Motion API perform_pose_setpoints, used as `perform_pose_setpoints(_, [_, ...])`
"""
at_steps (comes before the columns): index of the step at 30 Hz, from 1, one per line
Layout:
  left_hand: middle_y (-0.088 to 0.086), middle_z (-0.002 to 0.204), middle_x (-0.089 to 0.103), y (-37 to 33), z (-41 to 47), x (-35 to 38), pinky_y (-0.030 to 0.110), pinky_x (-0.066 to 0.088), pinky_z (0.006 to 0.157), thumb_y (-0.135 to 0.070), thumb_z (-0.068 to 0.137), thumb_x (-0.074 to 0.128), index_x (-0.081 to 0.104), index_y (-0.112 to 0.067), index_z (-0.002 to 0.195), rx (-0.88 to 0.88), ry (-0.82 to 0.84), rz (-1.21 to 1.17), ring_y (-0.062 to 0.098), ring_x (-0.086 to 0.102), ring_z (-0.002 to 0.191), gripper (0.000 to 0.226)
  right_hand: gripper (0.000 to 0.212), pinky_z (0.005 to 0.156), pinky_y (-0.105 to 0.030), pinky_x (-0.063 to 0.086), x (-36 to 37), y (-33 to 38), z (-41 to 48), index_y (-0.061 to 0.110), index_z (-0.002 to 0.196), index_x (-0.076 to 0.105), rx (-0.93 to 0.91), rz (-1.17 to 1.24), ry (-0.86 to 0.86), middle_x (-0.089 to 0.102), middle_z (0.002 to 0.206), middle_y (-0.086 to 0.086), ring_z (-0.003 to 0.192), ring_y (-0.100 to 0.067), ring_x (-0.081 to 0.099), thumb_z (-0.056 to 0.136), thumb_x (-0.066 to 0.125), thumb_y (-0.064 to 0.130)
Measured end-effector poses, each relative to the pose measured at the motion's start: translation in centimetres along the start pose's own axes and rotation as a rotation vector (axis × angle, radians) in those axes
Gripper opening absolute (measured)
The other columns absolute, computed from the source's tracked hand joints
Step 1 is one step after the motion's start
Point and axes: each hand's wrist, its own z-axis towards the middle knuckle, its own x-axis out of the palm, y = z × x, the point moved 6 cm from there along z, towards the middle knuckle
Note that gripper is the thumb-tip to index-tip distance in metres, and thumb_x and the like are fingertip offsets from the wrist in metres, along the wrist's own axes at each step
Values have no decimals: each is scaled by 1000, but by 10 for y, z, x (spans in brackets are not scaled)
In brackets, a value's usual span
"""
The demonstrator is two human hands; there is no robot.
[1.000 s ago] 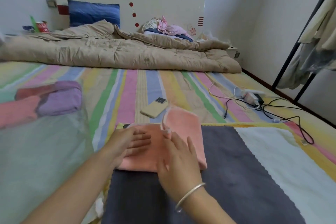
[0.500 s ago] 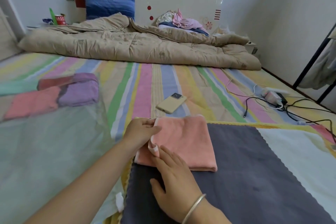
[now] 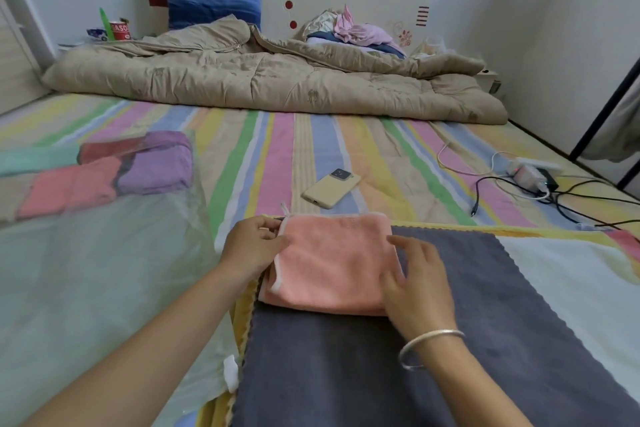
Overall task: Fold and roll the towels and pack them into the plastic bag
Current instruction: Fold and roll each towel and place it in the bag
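Observation:
A folded pink towel (image 3: pixel 332 260) lies flat on a dark grey towel (image 3: pixel 450 340) spread over the bed. My left hand (image 3: pixel 252 246) pinches the pink towel's far left corner by its edge. Fingers straight, my right hand (image 3: pixel 415 277) rests on the towel's right side. A large clear plastic bag (image 3: pixel 86 270) lies to the left, holding rolled towels: purple (image 3: pixel 156 163), pink (image 3: pixel 69 191), red and teal ones.
A beige phone (image 3: pixel 330 188) lies just beyond the pink towel. Black and white cables with a charger (image 3: pixel 530 177) sprawl at the right. A tan quilt (image 3: pixel 270 80) is bunched at the head of the bed, with a blue pillow (image 3: pixel 213 2) behind it.
The towel's raised flap has been laid down flat. My right hand slid from the near left edge across to the right side; my left hand moved to the far left corner.

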Motion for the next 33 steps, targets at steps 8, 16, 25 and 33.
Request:
perform_pose_setpoints(8, [-2,139,46,-72,-37,26,35,38,102,-12,87,53,50,-17,132,537,-233,533,20,46,126,45,44,102,-35,34,15,-17,40,33,141,39,107,2,191,36,142,-8,126,-24,41,97,42,32])
perform_pose_setpoints(16, [0,163,-6,-21,-44,93,41,-3,121,-52,82,-12,0,-16,155,540,123,1068,13,-11,149,82,60,118,-43,-9,62,-13,41,27,152,-5,-99,-502,400,-21,158,3,145,-21,-20,100,15,47])
perform_pose_setpoints(25, [-1,162,-12,-6,-40,64,40,-13,120,-64,78,-14,-3,-17,155,504,74,1052,11,-19,147,91,43,98,-37,34,25,-23,40,21,138,44,5,-182,43,52,133,-7,121,-27,43,96,42,33])
perform_pose_setpoints(33, [-5,162,-10,-10,-38,63,35,-15,119,-63,78,-11,1,-20,155,484,95,949,8,-19,146,89,33,91,-32,42,20,-38,33,14,123,53,437,227,291,56,110,-1,100,-19,53,95,51,33])
